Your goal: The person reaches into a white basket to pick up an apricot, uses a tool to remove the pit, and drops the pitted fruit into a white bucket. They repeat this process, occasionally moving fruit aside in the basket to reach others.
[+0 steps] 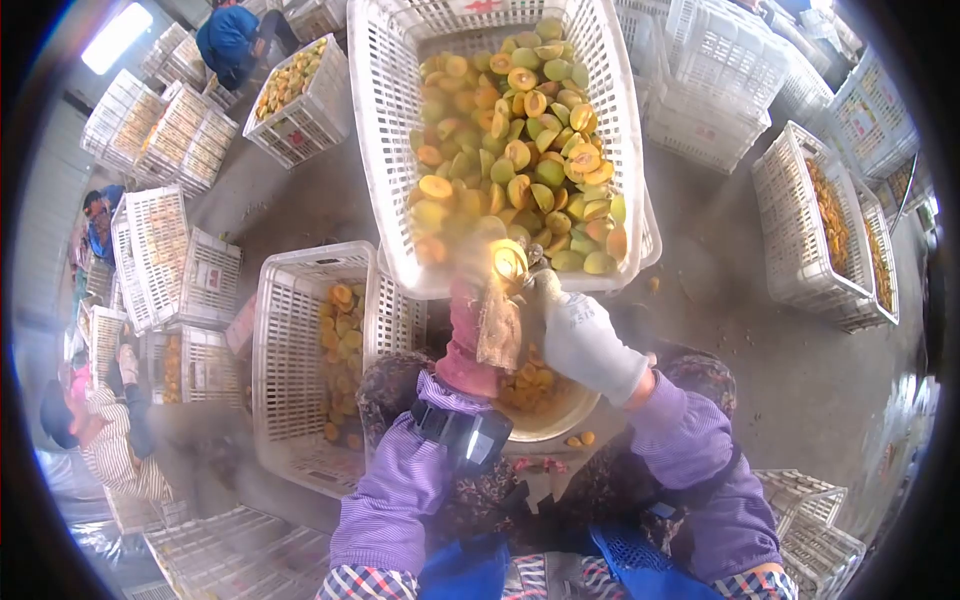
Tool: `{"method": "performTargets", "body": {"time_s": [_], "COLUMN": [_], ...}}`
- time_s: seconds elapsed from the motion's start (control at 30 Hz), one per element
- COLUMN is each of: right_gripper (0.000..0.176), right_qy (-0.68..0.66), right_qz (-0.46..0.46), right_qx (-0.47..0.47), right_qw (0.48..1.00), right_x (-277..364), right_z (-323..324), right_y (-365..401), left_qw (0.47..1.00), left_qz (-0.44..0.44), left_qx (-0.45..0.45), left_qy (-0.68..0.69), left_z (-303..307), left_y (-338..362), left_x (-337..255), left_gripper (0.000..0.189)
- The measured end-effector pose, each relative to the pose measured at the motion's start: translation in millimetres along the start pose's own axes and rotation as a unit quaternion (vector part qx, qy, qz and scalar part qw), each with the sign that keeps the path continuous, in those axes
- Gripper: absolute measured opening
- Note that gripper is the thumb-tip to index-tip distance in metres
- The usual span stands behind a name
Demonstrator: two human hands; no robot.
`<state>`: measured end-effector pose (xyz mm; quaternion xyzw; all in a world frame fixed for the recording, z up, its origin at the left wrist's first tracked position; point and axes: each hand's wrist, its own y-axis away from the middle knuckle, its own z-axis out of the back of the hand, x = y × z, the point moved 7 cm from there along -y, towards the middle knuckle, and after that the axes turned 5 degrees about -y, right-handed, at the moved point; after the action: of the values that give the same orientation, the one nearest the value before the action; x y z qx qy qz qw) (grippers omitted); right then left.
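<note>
My left hand (488,315), in a pink glove with a tan cloth patch, is closed around an apricot half (508,260), its orange cut face turned up. Beside it, my right hand (585,335) wears a pale grey glove, its fingertips pinched together right at the fruit. A small dark shape shows at those fingertips; I cannot tell whether it is a tool. Both hands are over the near edge of a white crate (630,200) heaped with green and orange apricot halves (520,150). Under my wrists, a round basin (545,435) contains orange pieces.
Left of my knees stands another white crate (270,370) with apricot halves along one side. Filled crates (815,240) are on the right, with stacked crates (710,100) behind. Other people (230,45) sit among crates on the left. Two fruit pieces (580,440) lie beside the basin.
</note>
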<state>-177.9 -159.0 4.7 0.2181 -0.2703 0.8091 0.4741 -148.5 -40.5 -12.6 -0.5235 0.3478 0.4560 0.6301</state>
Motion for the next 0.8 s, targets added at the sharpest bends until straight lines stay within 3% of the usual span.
{"method": "performTargets", "body": {"time_s": [0.07,0.13,0.2,0.27,0.33,0.4,0.5,0.57,0.6,0.63,0.7,0.8], "right_gripper": [0.046,0.040,0.035,0.031,0.026,0.026,0.025,0.025,0.026,0.026,0.026,0.023], "right_qy": [-0.015,-0.046,-0.094,-0.152,-0.195,-0.215,-0.264,-0.279,-0.286,-0.261,-0.209,-0.288], "right_qz": [-0.025,-0.009,-0.011,-0.032,-0.037,-0.016,-0.031,-0.102,-0.139,-0.117,-0.071,-0.220], "right_qx": [0.056,0.045,0.068,0.120,0.108,0.087,0.121,0.179,0.206,0.198,0.179,0.281], "right_qw": [0.998,0.998,0.993,0.981,0.974,0.973,0.956,0.938,0.925,0.938,0.959,0.889], "right_x": [-1.1,1.8,4.5,8.9,9.7,12.2,16.4,16.2,14.3,10.4,0.0,8.7], "right_z": [-10.0,-8.3,-9.2,-4.9,-3.7,-3.3,-1.4,2.5,2.8,0.7,-7.4,1.8], "right_y": [0.8,0.0,-0.2,-2.9,-0.1,0.1,2.0,2.9,5.3,6.6,8.3,13.7], "left_qw": [0.981,0.926,0.872,0.900,0.891,0.893,0.948,0.943,0.916,0.884,0.878,0.902], "left_qz": [0.095,0.166,0.189,0.205,0.252,0.245,0.146,0.145,0.192,0.237,0.262,0.227], "left_qx": [-0.038,-0.024,0.055,0.047,0.006,-0.027,0.067,0.099,0.073,0.046,0.037,0.015], "left_qy": [0.167,0.339,0.449,0.382,0.376,0.377,0.276,0.284,0.344,0.401,0.399,0.368], "left_z": [2.0,-0.8,6.6,13.0,13.5,15.8,19.8,13.1,6.6,0.7,-6.9,-10.9], "left_y": [0.6,-1.4,0.0,5.2,-0.3,2.6,-8.5,-7.7,-3.7,0.5,2.6,8.1], "left_x": [22.8,34.4,32.8,14.8,7.8,20.3,16.4,13.3,12.1,13.6,18.2,35.2], "left_gripper": [0.039,0.035,0.033,0.031,0.030,0.029,0.027,0.027,0.028,0.029,0.029,0.034]}}
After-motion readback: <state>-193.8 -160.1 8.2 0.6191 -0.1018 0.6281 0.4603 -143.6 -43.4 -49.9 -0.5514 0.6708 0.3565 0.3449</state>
